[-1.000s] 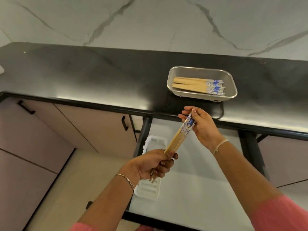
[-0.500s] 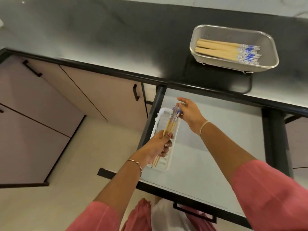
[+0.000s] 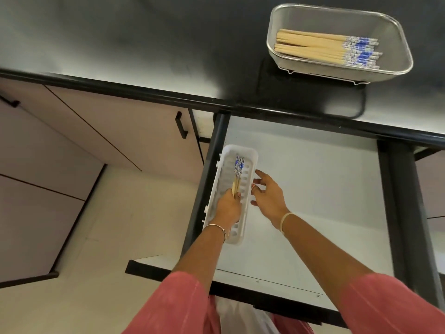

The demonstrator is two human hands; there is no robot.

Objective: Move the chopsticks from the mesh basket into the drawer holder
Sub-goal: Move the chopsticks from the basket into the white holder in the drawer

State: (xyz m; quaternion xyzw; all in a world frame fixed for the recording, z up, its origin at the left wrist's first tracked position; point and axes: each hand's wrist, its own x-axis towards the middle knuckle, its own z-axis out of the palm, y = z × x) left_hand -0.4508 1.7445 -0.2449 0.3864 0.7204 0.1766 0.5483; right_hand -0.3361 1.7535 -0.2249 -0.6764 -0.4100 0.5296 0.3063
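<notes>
The left hand (image 3: pixel 227 206) has its fingers closed around a few pale wooden chopsticks (image 3: pixel 238 173) with blue-and-white patterned tops, lying inside the white slotted holder (image 3: pixel 250 162); the right hand (image 3: pixel 269 194), fingers spread and empty, hovers just beside the holder

Glossy black countertop (image 3: pixel 144 44), metal mesh basket (image 3: pixel 395 39)

**No readable text**

Nothing in view carries legible words, numbers, labels or brand marks. The chopsticks (image 3: pixel 325 49) in the basket (image 3: pixel 399 39) bear only a blue-and-white pattern at one end, too small to resolve as writing.
</notes>
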